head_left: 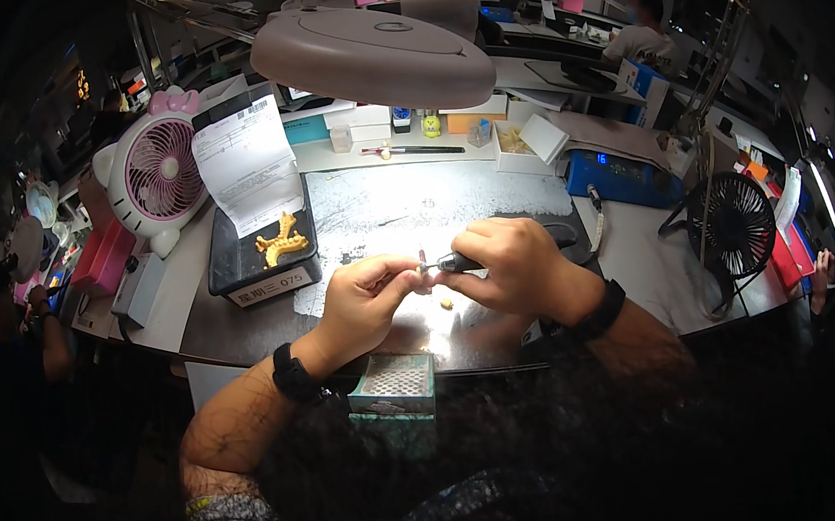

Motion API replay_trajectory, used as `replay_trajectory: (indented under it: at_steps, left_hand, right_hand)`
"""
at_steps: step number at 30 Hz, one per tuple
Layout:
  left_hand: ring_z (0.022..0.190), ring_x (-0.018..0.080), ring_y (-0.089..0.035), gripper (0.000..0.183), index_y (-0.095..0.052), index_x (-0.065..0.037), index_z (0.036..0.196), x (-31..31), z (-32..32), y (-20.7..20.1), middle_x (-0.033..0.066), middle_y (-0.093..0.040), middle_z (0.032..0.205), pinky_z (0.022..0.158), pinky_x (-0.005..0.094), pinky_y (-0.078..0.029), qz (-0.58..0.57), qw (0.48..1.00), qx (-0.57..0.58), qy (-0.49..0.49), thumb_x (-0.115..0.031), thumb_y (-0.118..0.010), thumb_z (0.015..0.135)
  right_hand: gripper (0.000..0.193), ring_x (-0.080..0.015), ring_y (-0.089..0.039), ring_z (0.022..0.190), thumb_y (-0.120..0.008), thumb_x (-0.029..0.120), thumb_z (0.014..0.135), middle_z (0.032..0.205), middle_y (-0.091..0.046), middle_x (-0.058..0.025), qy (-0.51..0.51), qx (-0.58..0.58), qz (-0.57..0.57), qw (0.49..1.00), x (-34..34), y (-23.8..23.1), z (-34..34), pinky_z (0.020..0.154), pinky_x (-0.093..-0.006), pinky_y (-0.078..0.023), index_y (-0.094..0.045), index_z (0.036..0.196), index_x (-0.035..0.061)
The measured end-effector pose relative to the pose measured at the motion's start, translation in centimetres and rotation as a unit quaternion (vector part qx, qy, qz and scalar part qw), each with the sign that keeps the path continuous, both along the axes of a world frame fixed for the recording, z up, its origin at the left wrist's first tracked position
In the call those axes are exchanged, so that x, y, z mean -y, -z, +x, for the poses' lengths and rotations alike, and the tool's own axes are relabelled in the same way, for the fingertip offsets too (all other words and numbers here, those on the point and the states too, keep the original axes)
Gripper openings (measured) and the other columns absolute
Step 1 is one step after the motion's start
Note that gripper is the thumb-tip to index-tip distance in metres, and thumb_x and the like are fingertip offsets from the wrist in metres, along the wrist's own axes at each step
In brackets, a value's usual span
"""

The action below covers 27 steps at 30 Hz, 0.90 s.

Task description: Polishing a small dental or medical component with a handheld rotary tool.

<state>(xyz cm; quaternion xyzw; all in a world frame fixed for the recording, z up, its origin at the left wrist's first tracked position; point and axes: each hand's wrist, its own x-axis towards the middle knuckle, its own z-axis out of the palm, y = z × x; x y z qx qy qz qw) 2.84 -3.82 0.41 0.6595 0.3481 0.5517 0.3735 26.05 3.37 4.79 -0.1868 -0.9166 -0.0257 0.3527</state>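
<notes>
Under the lamp, both my hands meet over the middle of the bench. My right hand (521,266) is closed around a dark rotary handpiece (454,262), its tip pointing left toward my other fingers. Thumb and fingers of my left hand (366,298) are pinched together at that tip. Whatever they hold is too small and too hidden to name. Just below the fingertips, a small yellowish piece (446,304) lies on the bench mat (362,206). Left of my hands, a black tray (266,273) holds a yellow dental model (281,240) and a printed sheet (245,162).
A large lamp head (373,56) hangs low over the bench. A pink-and-white fan (162,169) stands left, a black fan (733,226) right. Behind my right hand are a blue control box (623,176) and a white box (524,147). A perforated-top box (394,378) sits at the front edge.
</notes>
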Motion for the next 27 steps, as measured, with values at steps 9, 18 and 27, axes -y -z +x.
replay_trajectory:
  at_steps: [9,18,27]
  left_hand:
    - [0.095,0.0152,-0.074,0.018,-0.071,0.007,0.114,0.02,-0.04,0.14,0.0132,-0.078,0.103,0.087,0.028,-0.06,-0.01,1.0,0.011,0.01,-0.006,-0.067,0.103]
    - [0.095,0.0155,-0.075,0.017,-0.07,0.007,0.114,-0.18,-0.21,0.36,0.0134,-0.078,0.103,0.086,0.0278,-0.06,-0.003,1.0,0.001,0.001,-0.006,-0.067,0.103]
    - [0.096,0.016,-0.075,0.018,-0.069,0.008,0.116,-0.11,-0.07,0.16,0.0143,-0.078,0.103,0.087,0.0285,-0.06,0.001,1.0,0.004,0.003,-0.004,-0.067,0.103]
  right_hand:
    - [0.034,-0.0296,-0.066,0.063,-0.081,0.039,0.086,0.071,-0.062,-0.0085,-0.003,-0.001,0.001,1.0,0.22,-0.16,-0.03,0.056,-0.0413,-0.052,-0.066,0.08,0.0095]
    - [0.035,-0.0298,-0.067,0.065,-0.08,0.04,0.086,0.072,-0.062,-0.0086,0.007,0.006,-0.001,1.0,0.28,-0.24,-0.01,0.056,-0.0418,-0.052,-0.065,0.079,0.0097]
    - [0.034,-0.03,-0.067,0.065,-0.08,0.039,0.086,0.072,-0.062,-0.0087,0.005,0.009,0.001,1.0,0.23,-0.36,0.1,0.057,-0.0419,-0.052,-0.065,0.079,0.0094]
